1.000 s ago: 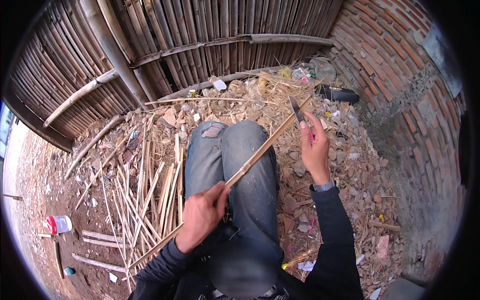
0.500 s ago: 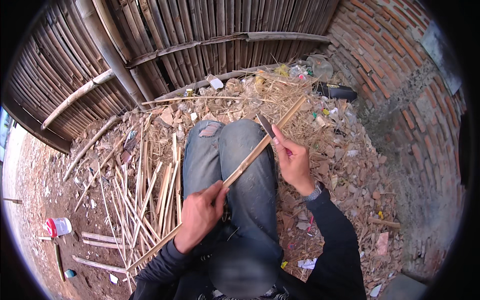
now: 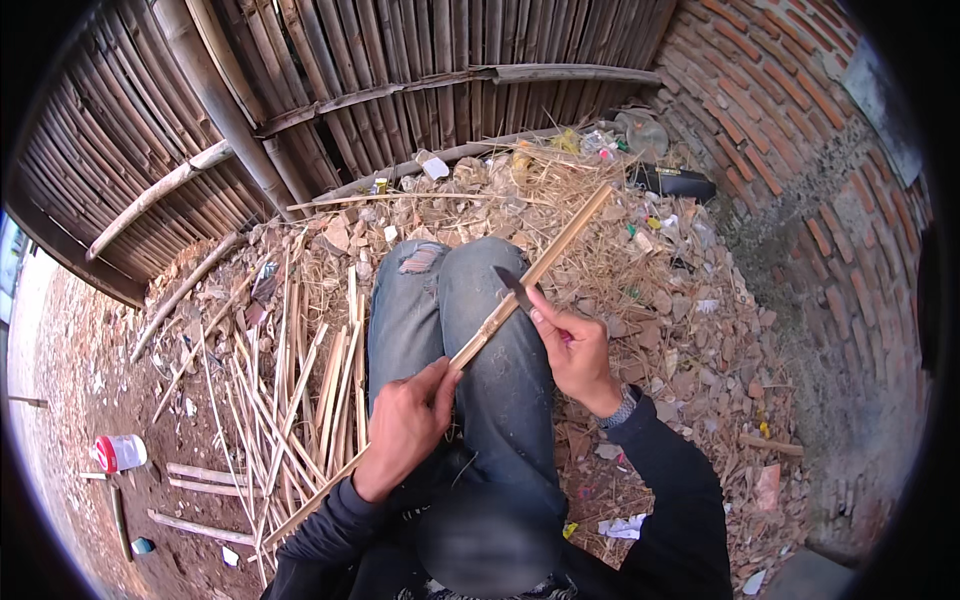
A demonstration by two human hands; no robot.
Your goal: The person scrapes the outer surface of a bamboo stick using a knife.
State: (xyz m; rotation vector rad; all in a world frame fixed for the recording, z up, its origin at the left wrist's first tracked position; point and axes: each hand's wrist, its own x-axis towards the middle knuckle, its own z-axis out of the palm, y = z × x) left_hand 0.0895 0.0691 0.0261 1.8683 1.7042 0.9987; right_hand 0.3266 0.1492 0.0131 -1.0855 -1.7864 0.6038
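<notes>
A long split bamboo strip [image 3: 555, 247] runs diagonally across my lap, its far end up to the right and its near end beneath my left forearm. My left hand [image 3: 405, 425] is closed round it above my thigh. In my right hand [image 3: 575, 350] is a knife [image 3: 511, 285], its dark pointed blade lying across the strip near a node. Fingers of that hand wrap the handle, hiding most of it. Under the strip are my knees in worn jeans [image 3: 490, 350].
Several cut bamboo strips [image 3: 290, 400] are heaped left of my legs. Beyond my knees lie shavings [image 3: 560, 180] and rubble before a bamboo wall [image 3: 400, 60]. A brick wall [image 3: 800, 180] rises on the right. A clear tub with a red lid [image 3: 120, 453] rests at far left.
The knife and my right hand have slid down along the strip, toward my left hand. My left hand keeps its hold, nearly in place.
</notes>
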